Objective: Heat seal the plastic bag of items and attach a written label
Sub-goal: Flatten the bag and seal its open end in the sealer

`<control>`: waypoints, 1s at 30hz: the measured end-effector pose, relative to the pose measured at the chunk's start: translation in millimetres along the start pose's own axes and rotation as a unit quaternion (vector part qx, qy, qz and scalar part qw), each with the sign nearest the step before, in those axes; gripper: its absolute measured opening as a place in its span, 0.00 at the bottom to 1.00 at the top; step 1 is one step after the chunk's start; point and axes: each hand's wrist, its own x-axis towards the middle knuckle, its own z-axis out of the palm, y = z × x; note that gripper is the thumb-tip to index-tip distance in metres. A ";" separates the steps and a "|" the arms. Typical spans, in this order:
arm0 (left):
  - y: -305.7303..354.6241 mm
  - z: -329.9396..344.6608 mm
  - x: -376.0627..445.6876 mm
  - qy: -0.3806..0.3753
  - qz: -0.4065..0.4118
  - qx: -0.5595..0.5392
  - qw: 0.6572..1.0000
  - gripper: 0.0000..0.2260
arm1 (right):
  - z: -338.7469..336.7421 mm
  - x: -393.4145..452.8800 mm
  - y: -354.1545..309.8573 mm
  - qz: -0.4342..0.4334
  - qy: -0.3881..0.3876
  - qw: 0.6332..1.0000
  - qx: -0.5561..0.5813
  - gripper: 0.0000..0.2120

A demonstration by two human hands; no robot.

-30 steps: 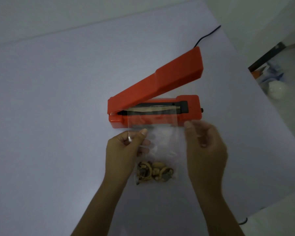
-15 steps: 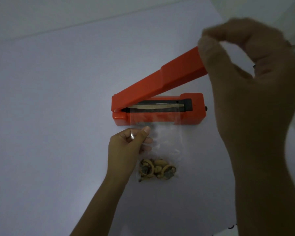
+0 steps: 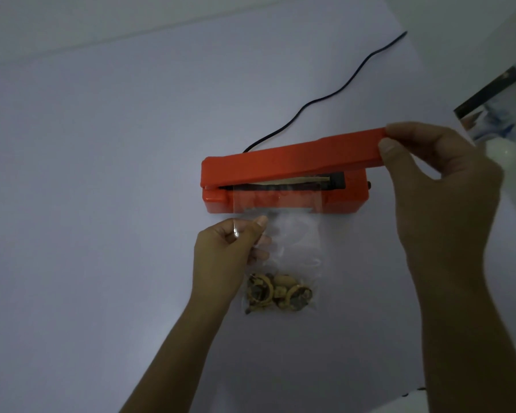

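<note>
The right hand grips the orange heat sealer arm's free end; the left hand pinches the clear plastic bag, its mouth lying across the sealing strip.

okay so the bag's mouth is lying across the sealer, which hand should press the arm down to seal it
The right hand: it already grips the free end of the sealer arm. The left hand pinches the plastic bag, keeping its mouth across the sealing strip.

Orange-red heat sealer, black cord, clear plastic bag, yellowish-brown items, white table
</note>
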 end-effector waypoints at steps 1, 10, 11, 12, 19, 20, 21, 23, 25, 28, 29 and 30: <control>0.5 0.5 0.1 -0.001 0.001 -0.001 1.000 0.11 | -0.7 -0.6 1.1 0.003 -0.001 1.000 0.001 0.08; -4.3 2.2 3.4 -0.010 -0.006 0.007 1.000 0.10 | 0.7 -0.4 13.8 0.029 -0.012 1.000 0.003 0.07; -4.4 2.2 3.6 -0.009 -0.006 0.010 1.000 0.10 | 1.3 -0.8 16.7 0.036 -0.015 0.999 0.005 0.07; -4.4 2.1 3.7 -0.007 -0.005 0.012 1.000 0.10 | 2.0 -1.3 19.4 0.042 -0.018 0.999 0.003 0.07; -3.9 2.9 3.2 0.000 -0.012 0.006 1.000 0.09 | 5.8 -2.5 29.9 0.063 -0.025 0.998 0.003 0.07; -4.0 3.2 3.1 0.000 -0.013 0.004 1.000 0.10 | 6.3 -2.7 31.2 0.064 -0.026 0.998 0.002 0.07; -4.3 3.3 3.1 0.000 -0.014 0.004 1.000 0.10 | 6.9 -3.0 32.4 0.066 -0.028 0.997 0.000 0.07; -4.9 3.3 3.4 0.000 -0.016 0.005 1.000 0.10 | 8.2 -3.3 35.5 0.069 -0.033 0.997 -0.005 0.07; -6.7 2.7 4.8 -0.007 -0.017 0.005 1.000 0.10 | 9.2 -2.5 39.3 0.077 -0.036 0.996 0.002 0.09; -9.4 0.8 6.9 -0.014 -0.018 -0.009 1.000 0.09 | 9.8 -1.1 44.5 0.097 -0.036 0.994 0.026 0.13; -10.1 -0.2 7.5 -0.020 -0.014 -0.005 1.000 0.09 | 9.6 -0.9 45.2 0.107 -0.036 0.993 0.039 0.14; -12.9 -1.4 9.2 -0.029 -0.010 0.003 1.000 0.09 | 10.5 -0.6 48.2 0.120 -0.037 0.991 0.052 0.14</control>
